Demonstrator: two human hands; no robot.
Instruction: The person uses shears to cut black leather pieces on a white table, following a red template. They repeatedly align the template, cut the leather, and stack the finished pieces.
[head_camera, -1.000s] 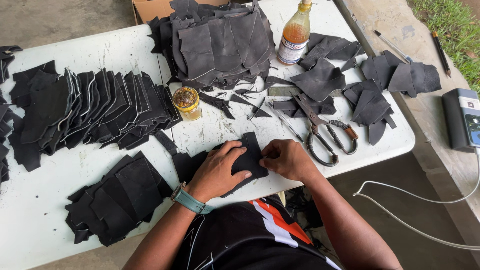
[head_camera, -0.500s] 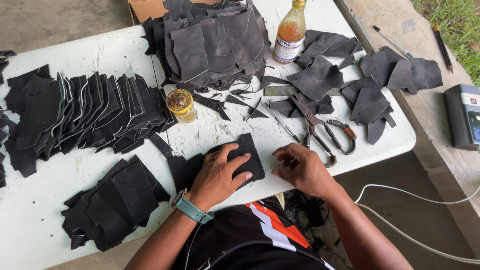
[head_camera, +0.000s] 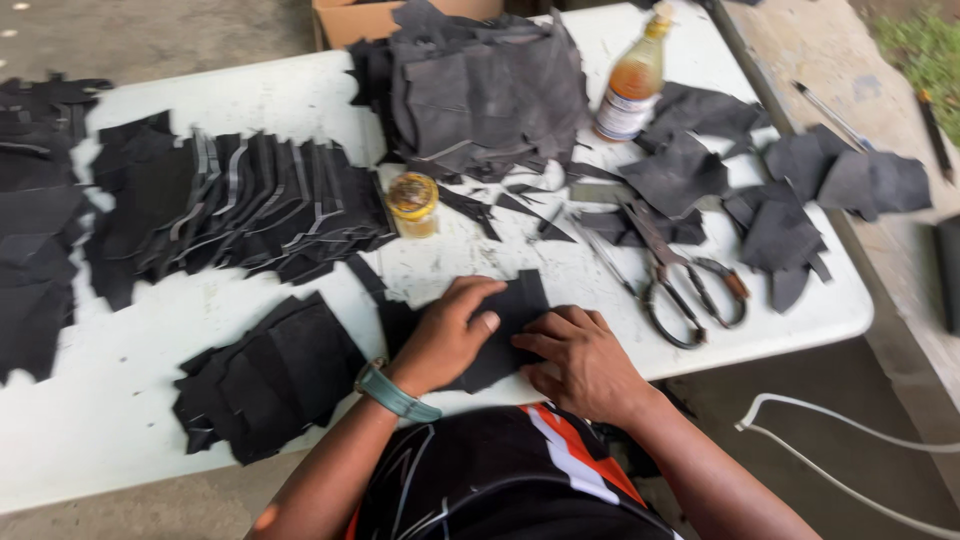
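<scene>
Left hand (head_camera: 450, 335) lies palm down, fingers loosely curled, pressing on a black leather piece (head_camera: 505, 325) at the near edge of the white table (head_camera: 300, 100); a teal wristband (head_camera: 392, 392) sits on that wrist. Right hand (head_camera: 580, 360) also palm down, fingers spread flat, touching the same piece from its right side, fingertips on its edge; neither hand pinches or lifts it, both just press it flat. The piece lies directly in front of the person, between the two hands and partly under them. Just left of the left hand, a small stack of black cut pieces (head_camera: 265, 375) near the table's front edge. Farther back left, a long fanned row of black pieces (head_camera: 230, 205), and more black pieces (head_camera: 40, 240) at the far left. Behind the hands, a small round jar with yellow lid (head_camera: 412, 203), apart from the hands. At the back centre, a big heap of dark leather (head_camera: 480, 90), with a cardboard box (head_camera: 350, 20) behind it. A bottle of amber liquid (head_camera: 632, 85) stands upright right of the heap. Large scissors (head_camera: 680, 280) lie to the right of the right hand, near but not touching. Loose dark scraps (head_camera: 800, 190) cover the right end of the table. A white cable (head_camera: 840, 470) runs along the floor at lower right.
</scene>
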